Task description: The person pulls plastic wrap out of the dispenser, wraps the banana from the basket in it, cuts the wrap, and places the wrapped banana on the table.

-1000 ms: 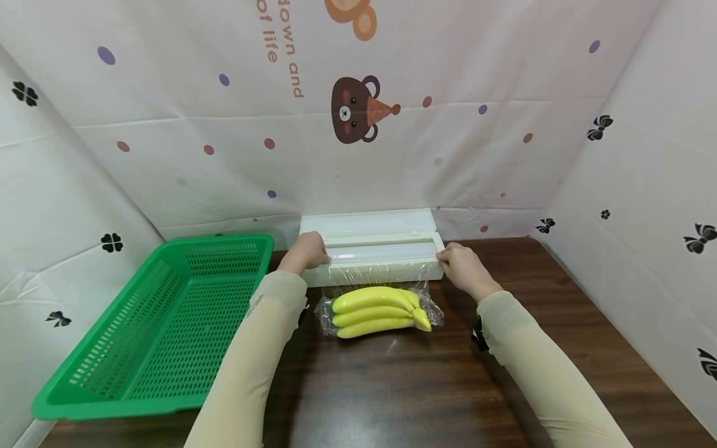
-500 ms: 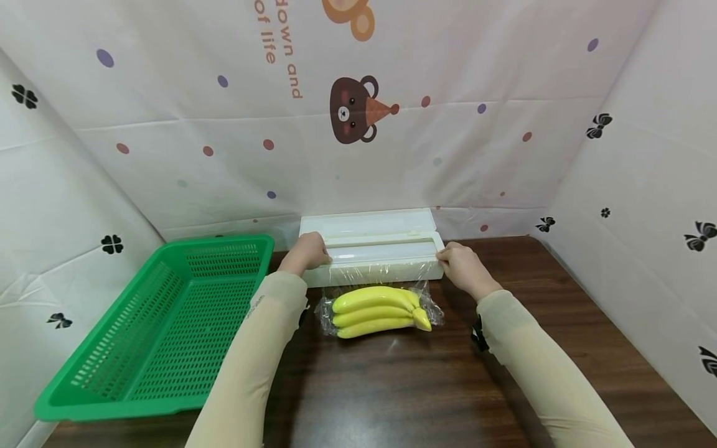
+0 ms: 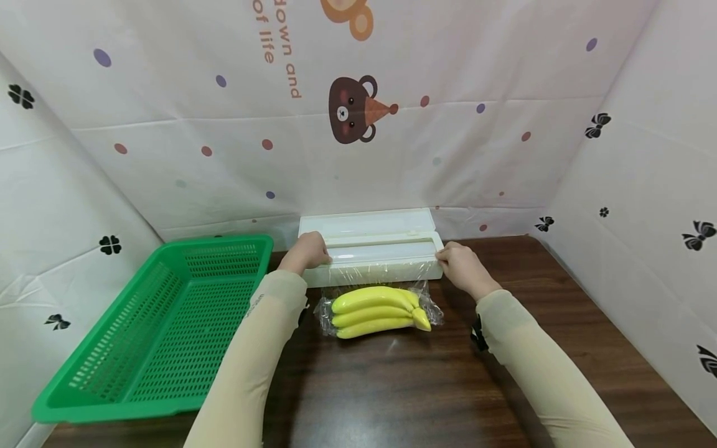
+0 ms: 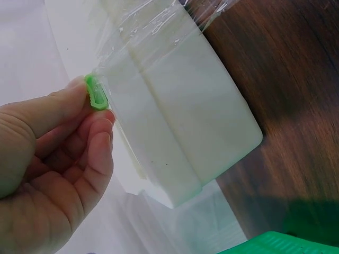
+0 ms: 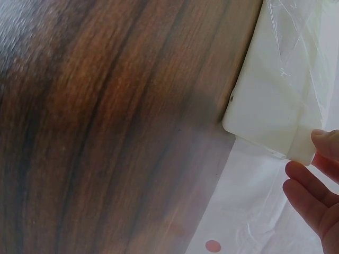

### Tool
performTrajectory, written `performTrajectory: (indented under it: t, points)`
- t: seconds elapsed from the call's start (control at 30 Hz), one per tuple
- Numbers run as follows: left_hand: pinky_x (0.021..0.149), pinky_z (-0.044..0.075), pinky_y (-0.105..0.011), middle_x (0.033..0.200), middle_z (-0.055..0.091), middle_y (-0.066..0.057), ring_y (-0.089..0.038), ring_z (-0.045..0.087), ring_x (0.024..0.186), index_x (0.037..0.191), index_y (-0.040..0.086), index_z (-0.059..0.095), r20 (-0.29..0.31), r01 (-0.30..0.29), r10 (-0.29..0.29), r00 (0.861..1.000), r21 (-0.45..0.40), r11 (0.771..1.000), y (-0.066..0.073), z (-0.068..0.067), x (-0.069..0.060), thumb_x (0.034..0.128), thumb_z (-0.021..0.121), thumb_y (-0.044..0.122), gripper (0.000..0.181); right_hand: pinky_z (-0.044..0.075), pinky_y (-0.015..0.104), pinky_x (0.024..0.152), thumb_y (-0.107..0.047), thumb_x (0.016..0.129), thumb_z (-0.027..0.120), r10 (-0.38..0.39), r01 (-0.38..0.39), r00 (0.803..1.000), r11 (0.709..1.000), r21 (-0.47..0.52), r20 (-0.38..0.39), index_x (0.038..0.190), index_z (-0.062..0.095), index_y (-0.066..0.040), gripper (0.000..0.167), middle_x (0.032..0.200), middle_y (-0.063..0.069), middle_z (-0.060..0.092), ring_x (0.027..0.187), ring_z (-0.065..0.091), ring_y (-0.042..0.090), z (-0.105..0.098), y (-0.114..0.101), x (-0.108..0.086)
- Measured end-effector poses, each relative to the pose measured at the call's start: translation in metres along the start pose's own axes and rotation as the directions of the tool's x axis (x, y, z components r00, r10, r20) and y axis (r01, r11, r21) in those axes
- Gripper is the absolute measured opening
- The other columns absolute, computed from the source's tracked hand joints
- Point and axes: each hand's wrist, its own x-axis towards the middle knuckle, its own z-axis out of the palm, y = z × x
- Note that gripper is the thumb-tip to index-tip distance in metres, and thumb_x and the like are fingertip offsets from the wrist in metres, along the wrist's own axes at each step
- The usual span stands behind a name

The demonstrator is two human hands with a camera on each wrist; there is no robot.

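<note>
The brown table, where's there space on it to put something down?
Bare table shows in front of the bananas between the sleeves, and from the right sleeve to the right wall. The green basket looks free inside too. It's crowded at the white box: left hand, right hand and bananas.

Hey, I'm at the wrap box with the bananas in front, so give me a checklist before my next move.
1. Left hand pinching the green cutter: ok.
2. Right hand holding the other end of the box: ok.
3. Lid swung back: ok.
4. Plastic wrap cut free of the box: not ok, it spans from box to bananas.
5. Bananas wrapped underneath: cannot tell, that side is hidden.
</note>
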Motion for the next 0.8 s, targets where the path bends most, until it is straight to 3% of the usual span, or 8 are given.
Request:
performTrajectory:
  t: [0.57, 0.8]
  points:
    - [0.049, 0.031, -0.026, 0.044, 0.021, 0.004, -0.01, 0.017, 0.043, 0.043, 0.015, 0.035, 0.003, 0.007, -0.007, 1.0, -0.006, 1.0, 0.0004, 0.0016, 0.0032, 0.0887, 0.064, 0.015, 0.054, 0.052, 0.045, 0.08, -0.004, 0.089, 0.061, -0.004, 0.004, 1.0, 1.0, -0.005, 0.007, 0.109, 0.068, 0.004, 0.023, 0.103, 0.019, 0.063, 0.095, 0.062, 0.035, 0.0008, 0.0028, 0.0009]
    - [0.056, 0.036, -0.029, 0.043, 0.024, 0.004, -0.011, 0.021, 0.043, 0.044, 0.015, 0.041, -0.003, 0.003, -0.003, 1.0, 0.012, 1.0, 0.0008, 0.0021, 0.004, 0.0884, 0.065, 0.015, 0.05, 0.052, 0.045, 0.08, -0.003, 0.088, 0.061, -0.013, 0.013, 1.0, 1.0, -0.004, 0.009, 0.108, 0.068, 0.005, 0.023, 0.103, 0.02, 0.063, 0.094, 0.062, 0.035, 0.0003, 0.0025, 0.0005]
